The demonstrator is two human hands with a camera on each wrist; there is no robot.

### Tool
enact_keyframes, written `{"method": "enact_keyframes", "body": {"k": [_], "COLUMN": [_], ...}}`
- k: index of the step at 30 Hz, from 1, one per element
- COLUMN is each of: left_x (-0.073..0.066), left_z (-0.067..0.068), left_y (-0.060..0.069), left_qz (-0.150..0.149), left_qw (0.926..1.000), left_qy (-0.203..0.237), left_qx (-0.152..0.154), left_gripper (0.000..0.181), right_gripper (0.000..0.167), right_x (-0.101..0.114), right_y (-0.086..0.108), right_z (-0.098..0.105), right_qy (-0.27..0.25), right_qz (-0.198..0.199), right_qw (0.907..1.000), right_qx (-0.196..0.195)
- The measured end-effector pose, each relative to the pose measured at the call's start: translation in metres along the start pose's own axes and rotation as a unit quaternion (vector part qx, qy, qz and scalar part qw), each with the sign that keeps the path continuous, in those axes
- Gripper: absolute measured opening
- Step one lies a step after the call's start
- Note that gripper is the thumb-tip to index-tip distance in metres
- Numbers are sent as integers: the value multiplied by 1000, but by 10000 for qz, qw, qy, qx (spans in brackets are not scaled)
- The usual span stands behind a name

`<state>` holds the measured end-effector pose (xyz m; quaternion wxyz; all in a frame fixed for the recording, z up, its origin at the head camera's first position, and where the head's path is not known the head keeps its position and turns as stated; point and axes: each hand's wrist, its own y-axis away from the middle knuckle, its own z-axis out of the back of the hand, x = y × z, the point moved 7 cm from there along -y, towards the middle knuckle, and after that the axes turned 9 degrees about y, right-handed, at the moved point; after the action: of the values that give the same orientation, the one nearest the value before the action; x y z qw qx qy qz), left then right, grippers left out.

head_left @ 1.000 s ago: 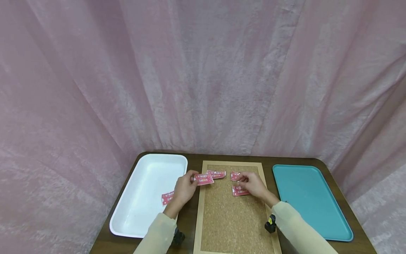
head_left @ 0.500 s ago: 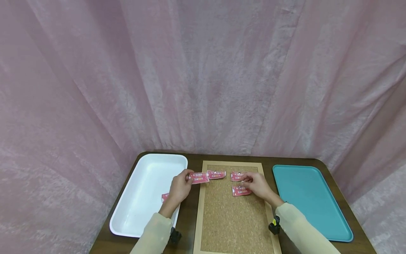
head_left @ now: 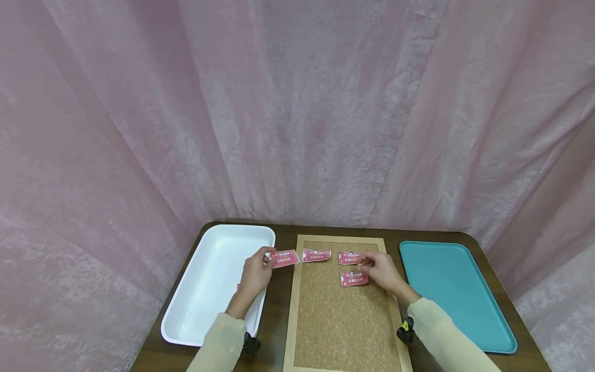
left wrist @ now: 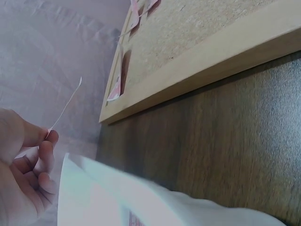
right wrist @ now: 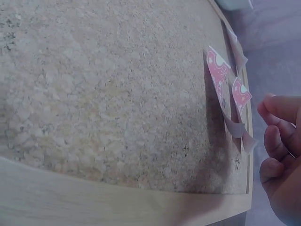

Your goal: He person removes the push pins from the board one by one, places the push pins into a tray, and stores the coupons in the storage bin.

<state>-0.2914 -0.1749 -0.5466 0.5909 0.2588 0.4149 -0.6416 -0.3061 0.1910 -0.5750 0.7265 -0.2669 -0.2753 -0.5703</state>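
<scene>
My left hand (head_left: pixel 257 274) pinches a red coupon (head_left: pixel 284 259) by its left end. It holds it above the gap between the white tray (head_left: pixel 169 310) and the cork board (head_left: pixel 344 330). In the left wrist view the coupon (left wrist: pixel 68 103) shows edge-on. My right hand (head_left: pixel 383 271) hovers over the board's right side, thumb and forefinger together. A tiny pale object seems to sit at its fingertips, too small to name. Near it are an upper coupon (head_left: pixel 347 258) and a lower coupon (head_left: pixel 354 279), attached to the board. Another coupon (head_left: pixel 316 256) is at the board's top left.
A teal tray (head_left: pixel 457 294) lies to the right of the board. Inside the white tray, another coupon is mostly hidden behind my left hand. The dark wooden table (head_left: pixel 274 330) ends at the back against a pink curtain (head_left: pixel 297 113).
My left hand has drawn its coupon leftward, off the board's edge toward the white tray. My right hand has shifted right, uncovering more of the two coupons near it.
</scene>
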Motion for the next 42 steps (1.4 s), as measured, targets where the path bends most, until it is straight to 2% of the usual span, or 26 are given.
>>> {"method": "enact_keyframes", "body": {"k": [20, 31, 42], "left_x": [13, 27, 35], "left_z": [17, 28, 39], "left_y": [0, 5, 6], "left_qz": [362, 574, 635], "left_qw": [9991, 9983, 9978], "left_qy": [62, -21, -139], "left_qx": [-211, -48, -127], "left_gripper": [32, 33, 33], "right_gripper": [9, 9, 5], "right_x": [-16, -28, -36], "right_y": [7, 9, 16], "right_z": [12, 16, 21], "right_qy": [209, 249, 189], "right_qz": [-118, -27, -130], "right_qw": [9996, 9992, 9992], "right_qx": [-178, -299, -340]}}
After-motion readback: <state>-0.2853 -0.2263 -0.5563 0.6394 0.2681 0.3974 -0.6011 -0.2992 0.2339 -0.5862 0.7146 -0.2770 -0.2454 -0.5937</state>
